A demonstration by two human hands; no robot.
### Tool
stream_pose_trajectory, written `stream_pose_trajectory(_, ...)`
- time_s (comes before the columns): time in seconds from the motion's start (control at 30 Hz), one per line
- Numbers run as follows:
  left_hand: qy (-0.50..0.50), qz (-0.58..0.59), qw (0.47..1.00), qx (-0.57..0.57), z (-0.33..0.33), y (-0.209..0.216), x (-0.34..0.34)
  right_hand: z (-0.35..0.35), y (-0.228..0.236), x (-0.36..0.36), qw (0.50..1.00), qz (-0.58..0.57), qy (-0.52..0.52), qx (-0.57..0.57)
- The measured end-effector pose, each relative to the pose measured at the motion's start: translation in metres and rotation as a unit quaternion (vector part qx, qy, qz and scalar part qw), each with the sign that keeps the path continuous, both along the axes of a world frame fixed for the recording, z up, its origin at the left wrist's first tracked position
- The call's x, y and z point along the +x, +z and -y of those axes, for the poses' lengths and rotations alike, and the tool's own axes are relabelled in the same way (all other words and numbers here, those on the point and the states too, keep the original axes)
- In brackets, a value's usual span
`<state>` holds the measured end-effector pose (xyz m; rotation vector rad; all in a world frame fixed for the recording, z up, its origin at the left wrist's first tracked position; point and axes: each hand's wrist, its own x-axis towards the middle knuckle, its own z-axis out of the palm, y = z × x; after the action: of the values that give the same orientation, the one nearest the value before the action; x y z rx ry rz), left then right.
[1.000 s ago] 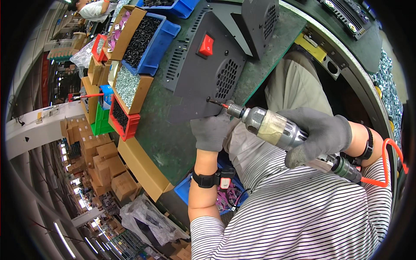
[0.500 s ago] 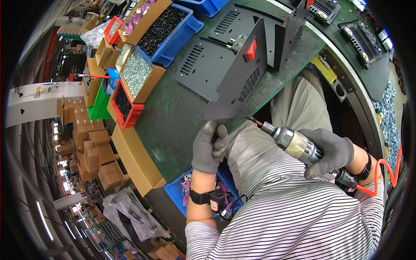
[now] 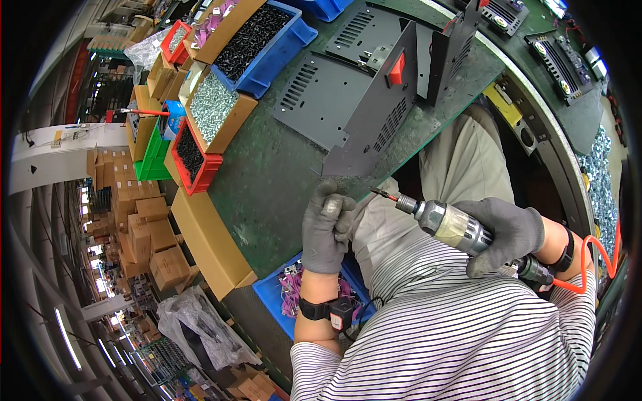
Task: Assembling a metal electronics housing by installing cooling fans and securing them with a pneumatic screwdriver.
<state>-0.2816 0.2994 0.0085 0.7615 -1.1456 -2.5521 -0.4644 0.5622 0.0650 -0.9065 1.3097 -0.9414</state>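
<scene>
In my right hand [image 3: 505,235], gloved in grey, is a pneumatic screwdriver [image 3: 453,226] with an orange hose [image 3: 580,286]. Its bit points up and left, apart from the metalwork. My left hand [image 3: 326,228], also gloved, has its fingers curled just below the near corner of a dark grey sheet-metal housing panel [image 3: 364,137]. Whether a small part sits in those fingers is hidden. The panel stands upright, bearing a red switch [image 3: 397,69] and slots. Flat slotted plates [image 3: 317,100] lie beside it. A second upright panel [image 3: 449,63] stands behind on the right.
Screw bins line the left: a blue bin [image 3: 284,63] of black screws, a carton [image 3: 237,120] of silver ones and a red bin [image 3: 212,167]. A blue tray [image 3: 271,297] of purple-wired parts sits below my left forearm. The green bench [image 3: 257,214] edge runs diagonally past my legs.
The near upright panel has shifted slightly right and away from me. My left hand has turned a little, fingers still curled. The screwdriver's bit has swung slightly left and lower.
</scene>
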Motion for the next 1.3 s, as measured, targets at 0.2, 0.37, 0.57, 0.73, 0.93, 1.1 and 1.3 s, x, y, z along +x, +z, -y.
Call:
stream_pose_trajectory(0.2, -0.041, 0.008, 0.998, 0.049, -0.009, 0.009, -0.005, -0.001, -0.002, 0.0, 1.0, 0.018, 0.019, 0.004)
stream_pose_trajectory(0.37, -0.048, -0.036, 0.983, 0.171, -0.017, 0.009, -0.017, -0.002, -0.005, 0.002, 0.998, 0.06, -0.004, -0.018)
stream_pose_trajectory(0.57, -0.091, -0.109, 0.975, 0.169, -0.022, 0.008, -0.02, -0.003, -0.005, 0.003, 0.998, 0.061, 0.002, -0.022)
stream_pose_trajectory(0.73, -0.092, -0.089, 0.986, 0.11, -0.025, 0.012, -0.02, -0.003, -0.005, 0.003, 0.998, 0.03, 0.027, -0.037)
stream_pose_trajectory(0.93, -0.082, -0.007, 0.993, -0.08, -0.026, 0.024, -0.021, -0.005, -0.008, 0.006, 0.998, 0.022, 0.025, -0.052)
stream_pose_trajectory(1.1, -0.188, 0.065, 0.945, -0.259, -0.016, 0.047, -0.024, -0.007, -0.009, 0.005, 0.996, -0.004, 0.043, -0.083)
stream_pose_trajectory(1.3, -0.183, 0.1, 0.96, -0.185, -0.015, 0.047, -0.038, -0.009, -0.005, 0.007, 0.998, -0.04, 0.021, -0.031)
